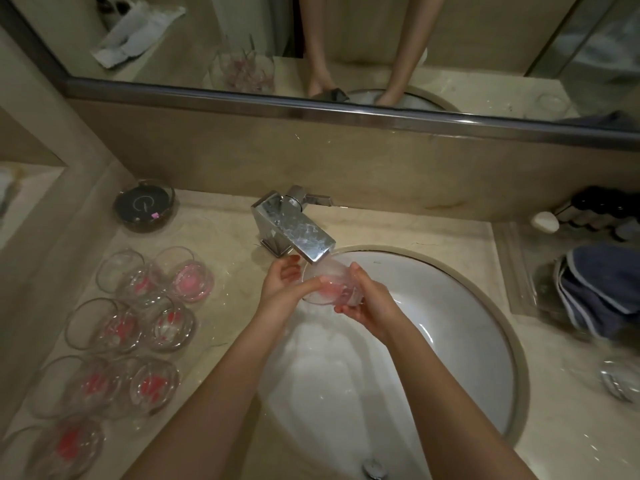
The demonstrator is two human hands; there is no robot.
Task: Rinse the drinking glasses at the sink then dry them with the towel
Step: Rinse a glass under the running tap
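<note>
Both my hands hold a clear drinking glass (334, 285) with pink print under the chrome faucet (298, 233), over the white sink (450, 306). My left hand (282, 282) grips its left side, thumb across the rim. My right hand (367, 299) cups its right side and bottom. Several more clear glasses (138, 313) with pink print stand on the counter to the left. A blue towel (599, 292) lies folded on the counter at the right.
A dark round dish (145, 209) sits at the back left of the marble counter. A white soap-like object (545, 221) and dark bottles (602, 209) stand at the back right. A mirror (346, 46) runs above. Another glass (620, 379) lies at the right edge.
</note>
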